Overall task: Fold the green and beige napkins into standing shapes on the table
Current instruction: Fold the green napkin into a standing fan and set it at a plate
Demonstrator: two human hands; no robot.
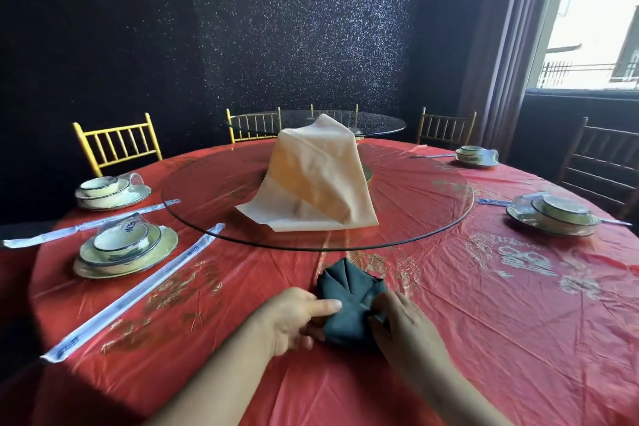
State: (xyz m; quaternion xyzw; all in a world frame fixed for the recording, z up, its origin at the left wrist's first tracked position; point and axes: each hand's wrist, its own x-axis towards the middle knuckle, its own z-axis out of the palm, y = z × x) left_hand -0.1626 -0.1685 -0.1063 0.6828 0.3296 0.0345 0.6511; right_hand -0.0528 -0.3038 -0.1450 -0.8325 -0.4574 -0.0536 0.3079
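A dark green napkin (349, 301), folded into a small layered shape, lies on the red tablecloth (484, 322) near the front edge. My left hand (297, 316) holds its left side, thumb on top and fingers tucked beneath. My right hand (401, 322) grips its right side, fingers curled over the cloth. Draped in a tall loose peak, a beige napkin (318, 180) stands on the glass turntable (432, 218) at the table's middle, well beyond both hands.
Wrapped place settings of stacked plates and bowls sit at the left (122, 249), the far left (110, 190), the right (553, 214) and the far right (475, 156). Wrapped chopsticks (138, 294) lie at the left. Gold chairs (117, 143) ring the table.
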